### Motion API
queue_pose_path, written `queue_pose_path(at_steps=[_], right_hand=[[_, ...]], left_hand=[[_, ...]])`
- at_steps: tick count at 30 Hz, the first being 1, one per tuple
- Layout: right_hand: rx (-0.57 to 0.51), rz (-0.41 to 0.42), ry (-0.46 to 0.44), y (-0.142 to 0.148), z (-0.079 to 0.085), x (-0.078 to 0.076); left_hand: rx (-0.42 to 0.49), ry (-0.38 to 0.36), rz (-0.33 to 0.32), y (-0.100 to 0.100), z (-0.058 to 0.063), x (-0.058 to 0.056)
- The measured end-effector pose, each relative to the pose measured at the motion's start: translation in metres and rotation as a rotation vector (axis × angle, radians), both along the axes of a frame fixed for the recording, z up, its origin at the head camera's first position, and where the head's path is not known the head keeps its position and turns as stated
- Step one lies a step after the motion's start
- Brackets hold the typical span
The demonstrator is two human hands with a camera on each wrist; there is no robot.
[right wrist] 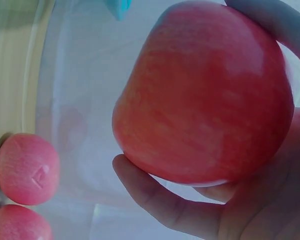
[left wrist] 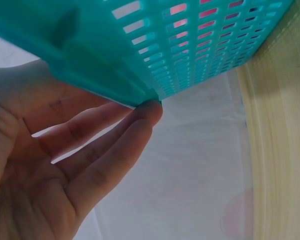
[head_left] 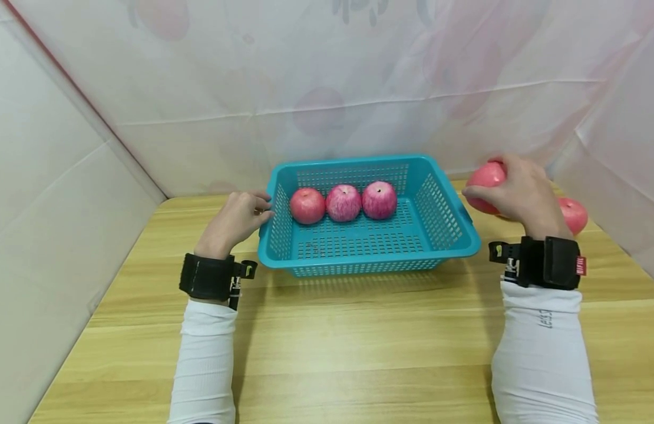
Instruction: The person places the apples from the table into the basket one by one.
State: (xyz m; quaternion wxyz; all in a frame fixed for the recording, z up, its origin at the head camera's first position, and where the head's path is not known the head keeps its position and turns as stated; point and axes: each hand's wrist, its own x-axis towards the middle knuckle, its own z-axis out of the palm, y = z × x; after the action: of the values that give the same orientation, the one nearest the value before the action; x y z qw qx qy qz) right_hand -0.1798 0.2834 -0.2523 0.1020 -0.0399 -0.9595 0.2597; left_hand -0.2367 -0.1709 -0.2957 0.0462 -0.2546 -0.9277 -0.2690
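Observation:
A turquoise perforated plastic basket (head_left: pixel 369 263) sits on the table with three apples in a row: a red apple (head_left: pixel 307 206), a streaked pinkish-red apple (head_left: pixel 344 203) and a darker purplish-red apple (head_left: pixel 379 200). My left hand (head_left: pixel 234 221) grips the basket's left rim, its fingertips (left wrist: pixel 149 111) right at the edge. Off the basket's right end, my right hand (head_left: pixel 523 191) holds a large red apple (right wrist: pixel 205 95), thumb and fingers spread round it. Beyond that hand lies another red apple (head_left: pixel 573 215); the right wrist view has two apples, one close beside the other (right wrist: pixel 29 169).
The wooden table (head_left: pixel 359 347) reaches to a pale patterned cloth (head_left: pixel 306 70) hung along the back, with more cloth at both sides. Each wrist wears a black strap (head_left: pixel 206 277) with a small camera mount.

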Motion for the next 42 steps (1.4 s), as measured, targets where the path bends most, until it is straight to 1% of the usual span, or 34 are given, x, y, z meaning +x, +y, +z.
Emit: queue_pose_path(at_steps=[2,7,10,23,28,32,37,42], right_hand=[[0.013,0.028,-0.014,-0.001,0.001,-0.001],[0.060,0.131,-0.061,-0.004,0.005,-0.003],[0.069,0.167,-0.074,-0.006,0.006,-0.005],[0.077,0.240,-0.075,-0.014,0.009,-0.009],[0.070,0.256,-0.050,-0.021,0.010,-0.010],[0.067,0.263,-0.033,-0.029,0.015,-0.010],[0.088,0.286,-0.051,-0.039,0.018,-0.015],[0.108,0.336,-0.068,-0.050,0.019,-0.018]], left_hand=[[-0.005,-0.001,0.002,0.000,0.000,0.000],[-0.011,0.007,0.000,0.000,-0.001,0.000],[-0.010,0.011,0.000,0.000,-0.001,0.000],[-0.010,0.011,0.001,-0.001,0.000,0.000],[-0.014,0.016,-0.005,-0.001,-0.001,0.000],[-0.009,0.013,-0.005,-0.001,-0.001,-0.001],[-0.007,0.000,-0.001,-0.001,-0.002,-0.001],[0.001,0.005,-0.005,-0.002,-0.001,-0.001]])
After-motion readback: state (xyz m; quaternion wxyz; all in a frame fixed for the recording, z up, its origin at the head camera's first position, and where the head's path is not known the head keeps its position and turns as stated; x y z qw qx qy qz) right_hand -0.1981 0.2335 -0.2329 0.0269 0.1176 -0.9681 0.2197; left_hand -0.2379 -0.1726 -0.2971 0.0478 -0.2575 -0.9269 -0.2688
